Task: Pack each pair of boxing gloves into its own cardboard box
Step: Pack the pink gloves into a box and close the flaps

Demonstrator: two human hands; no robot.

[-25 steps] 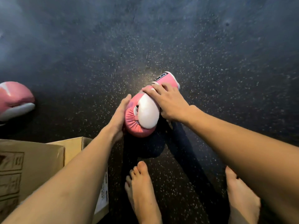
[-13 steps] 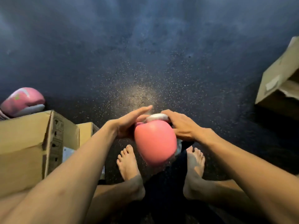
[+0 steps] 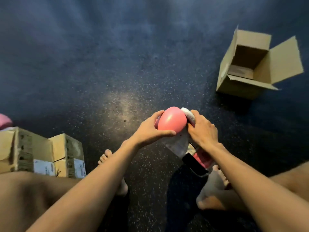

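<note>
We hold the pink and white padded boxing glove (image 3: pixel 172 120) up off the dark speckled rubber floor (image 3: pixel 117 72), between both hands. The left hand (image 3: pixel 150 129) cups its rounded pink end, thumb underneath and fingers curled over the top, so that grip is clamped on the glove. The right hand (image 3: pixel 202 131) wraps the white thumb side, and its grip is closed round the glove as well. The glove's black strap and pink cuff hang down towards us, just above our right bare foot (image 3: pixel 212 190).

A second ago this glove lay on the floor with our hands only reaching it. Half a second ago it was already lifted, lower and further left in our view. It now sits right of centre, with its round end turned away from us.

Up and to the right of the glove, well apart from it, stands the open brown cardboard box (image 3: pixel 240 88) with its flaps spread. Half a second ago only a corner of it showed at the edge, and now we see all of it.

Left of the glove and below it stand two closed cardboard boxes (image 3: pixel 66 148), which look smaller and further off to the side than before. Far left of the glove, the second pink glove (image 3: pixel 5 120) has slid almost out of view, leaving only a sliver at the edge. Our left bare foot (image 3: pixel 107 158) rests on the floor below the glove.
</note>
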